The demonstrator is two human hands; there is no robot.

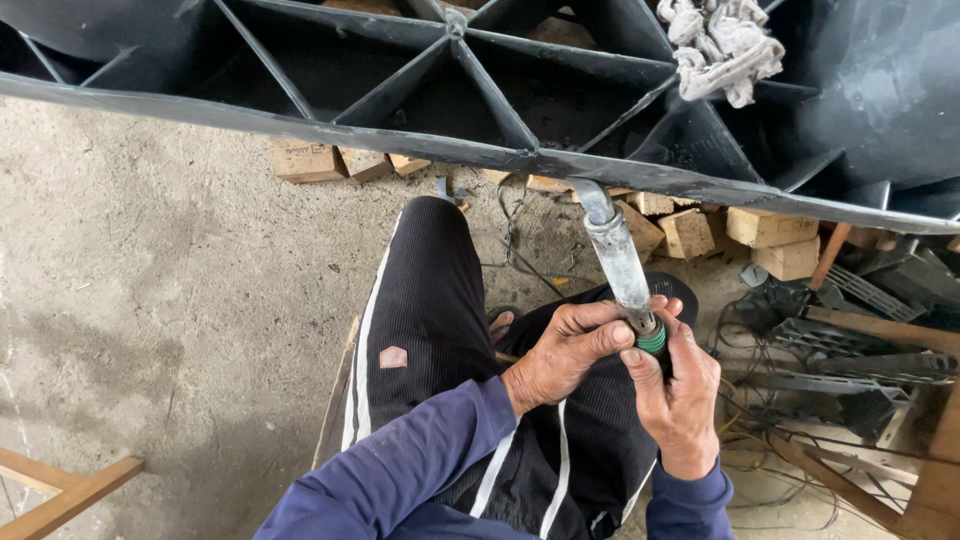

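Observation:
A grey metal tube (617, 255) slants down from the edge of a large black ribbed plastic panel (440, 80) to my hands. A green-ringed black end piece (654, 341) sits at its lower end. My left hand (565, 350) wraps the tube's lower end from the left, thumb laid along it. My right hand (682, 395) closes round the green-ringed end from below. Both hands meet above my lap, over black trousers with white stripes (425, 310).
A dirty white rag (722, 45) lies on the panel at top right. Wooden blocks (765, 235) prop the panel on the concrete floor (150, 280). Tangled wires and dark plastic scraps (850, 340) lie at right. A wooden frame piece (70, 495) shows at bottom left.

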